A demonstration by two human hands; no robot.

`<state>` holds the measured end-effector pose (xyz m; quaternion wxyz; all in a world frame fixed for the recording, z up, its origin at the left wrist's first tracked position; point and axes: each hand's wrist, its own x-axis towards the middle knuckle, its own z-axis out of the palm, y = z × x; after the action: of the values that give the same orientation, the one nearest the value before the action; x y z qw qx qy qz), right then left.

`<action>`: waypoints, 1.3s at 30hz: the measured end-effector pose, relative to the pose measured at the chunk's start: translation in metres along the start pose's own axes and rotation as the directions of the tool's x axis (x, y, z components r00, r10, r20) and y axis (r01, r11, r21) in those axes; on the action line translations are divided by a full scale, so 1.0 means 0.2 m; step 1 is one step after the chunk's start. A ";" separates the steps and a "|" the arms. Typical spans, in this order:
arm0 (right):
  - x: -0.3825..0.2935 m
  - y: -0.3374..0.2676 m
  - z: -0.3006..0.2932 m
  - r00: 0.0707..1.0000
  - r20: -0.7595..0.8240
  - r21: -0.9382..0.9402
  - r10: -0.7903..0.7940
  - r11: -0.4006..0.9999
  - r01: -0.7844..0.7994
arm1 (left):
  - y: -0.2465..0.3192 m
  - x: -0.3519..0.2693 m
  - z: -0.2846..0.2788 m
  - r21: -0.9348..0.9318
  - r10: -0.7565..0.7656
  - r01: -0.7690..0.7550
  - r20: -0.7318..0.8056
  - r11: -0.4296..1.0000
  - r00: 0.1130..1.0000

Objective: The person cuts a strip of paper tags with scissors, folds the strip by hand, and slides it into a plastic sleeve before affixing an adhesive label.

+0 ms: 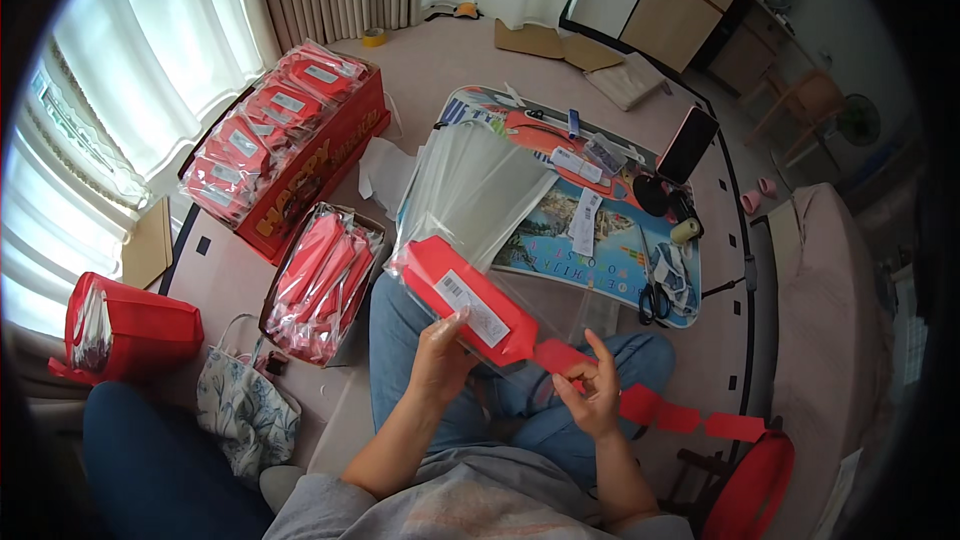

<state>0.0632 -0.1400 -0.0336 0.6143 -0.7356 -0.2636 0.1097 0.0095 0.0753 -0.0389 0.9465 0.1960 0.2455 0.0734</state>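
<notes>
My left hand (442, 360) holds a clear plastic bag (409, 292) with a folded red piece (431, 259) inside. A white label (474, 309) bearing a barcode lies over the red piece, my left thumb at its edge. My right hand (589, 386) pinches a strip of linked red pieces (559, 355) at the bag's lower right end. The strip runs on past my right hand to a red roll (754, 491) at the lower right. A fan of clear plastic bags (480, 187) lies beyond my hands, on the near left part of a low printed table (544, 270).
Scissors (654, 300), labels (585, 221) and a phone on a stand (686, 146) are on the table. At left stand a large red box (322, 187) and a smaller box (382, 240), both full of bagged red pieces. A red bag (154, 322) and a floral cloth bag (247, 405) sit nearby.
</notes>
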 end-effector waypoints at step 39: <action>0.30 -0.83 0.32 0.499 0.052 0.983 -0.865 0.133 0.129 | 0.43 0.29 -0.88 0.921 0.774 0.039 0.303 -0.388 0.555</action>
<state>0.0409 -0.0373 0.1209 0.7656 -0.0254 -0.5967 0.2390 -0.0298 0.2274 -0.1702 0.2136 0.8682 0.3573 0.2699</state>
